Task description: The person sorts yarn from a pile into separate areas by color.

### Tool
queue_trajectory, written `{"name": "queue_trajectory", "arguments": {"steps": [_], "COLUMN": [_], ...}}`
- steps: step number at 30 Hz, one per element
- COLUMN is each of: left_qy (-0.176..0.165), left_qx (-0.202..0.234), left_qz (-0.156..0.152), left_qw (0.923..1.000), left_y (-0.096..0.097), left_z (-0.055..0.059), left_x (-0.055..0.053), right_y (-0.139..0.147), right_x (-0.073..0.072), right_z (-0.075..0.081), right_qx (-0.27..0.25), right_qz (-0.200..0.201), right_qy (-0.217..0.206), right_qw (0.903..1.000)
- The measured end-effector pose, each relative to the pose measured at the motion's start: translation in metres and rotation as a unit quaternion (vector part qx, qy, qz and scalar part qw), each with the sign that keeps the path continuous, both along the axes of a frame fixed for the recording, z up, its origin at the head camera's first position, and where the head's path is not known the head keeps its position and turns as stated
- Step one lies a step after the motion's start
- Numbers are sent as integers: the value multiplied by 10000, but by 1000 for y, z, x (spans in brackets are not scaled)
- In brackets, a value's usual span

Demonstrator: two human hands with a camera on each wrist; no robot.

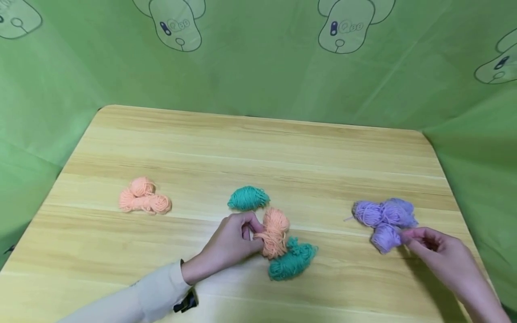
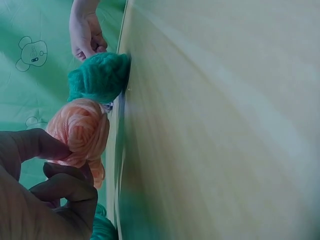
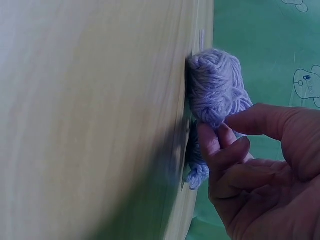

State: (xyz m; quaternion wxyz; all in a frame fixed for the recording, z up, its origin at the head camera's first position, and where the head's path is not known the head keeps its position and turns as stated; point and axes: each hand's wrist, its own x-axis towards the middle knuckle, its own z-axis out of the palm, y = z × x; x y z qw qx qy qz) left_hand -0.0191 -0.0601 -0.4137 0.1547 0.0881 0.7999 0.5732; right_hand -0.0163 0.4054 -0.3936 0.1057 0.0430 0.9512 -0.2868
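Note:
My left hand pinches a peach yarn skein between thumb and fingers near the middle of the table. Just right of that skein lies a green yarn skein, and a second green skein sits behind the hand. The left wrist view shows thumb and fingertips on the peach yarn. On the right, my right hand has its thumb and fingertips pinched at the edge of a purple yarn skein. Other purple skeins lie against it, partly overlapping.
At the left of the wooden table a cluster of peach skeins lies together. A green curtain with printed cartoon heads hangs behind and along the sides of the table.

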Motion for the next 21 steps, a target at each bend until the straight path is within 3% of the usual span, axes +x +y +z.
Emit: {"name": "queue_trajectory", "arguments": {"steps": [10,21], "left_qy": [-13,129], "left_qx": [261,504], "left_qz": [8,31], "left_qw": [9997,9986], "left_y": [-6,-11], "left_z": [4,15], "left_x": [1,4], "right_y": [-7,-4], "right_x": [-2,-2], "right_z": [7,0], "right_qx": [9,-786], "right_qz": [-166,-760], "right_qy": [-91,433], "right_qw": [9998,9931]}}
